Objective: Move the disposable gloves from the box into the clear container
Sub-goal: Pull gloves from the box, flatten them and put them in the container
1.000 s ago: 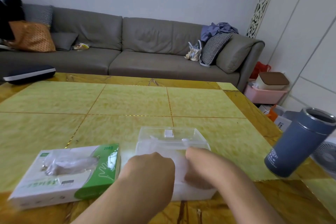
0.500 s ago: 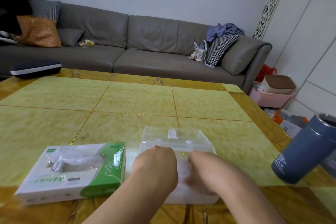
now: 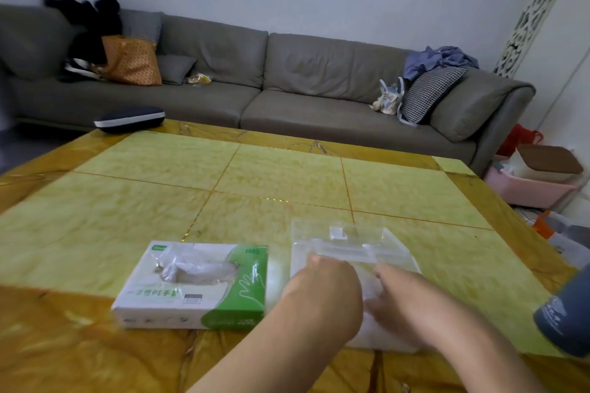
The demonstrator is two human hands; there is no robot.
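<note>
Hands (image 3: 325,290) on clear container (image 3: 351,246)

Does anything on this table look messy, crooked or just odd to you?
Little stands out. The glove box lies slightly askew to the table's tile lines, with crumpled gloves bulging from its opening. The grey-blue flask looks tilted, perhaps only wide-lens distortion. Both hands are at the clear container. Nothing appears spilled.

Yellow-green tiled table (image 3: 134,201), glove box (image 3: 194,287), clear container (image 3: 348,252), blue-grey tumbler (image 3: 565,319), dark case (image 3: 129,118)
</note>
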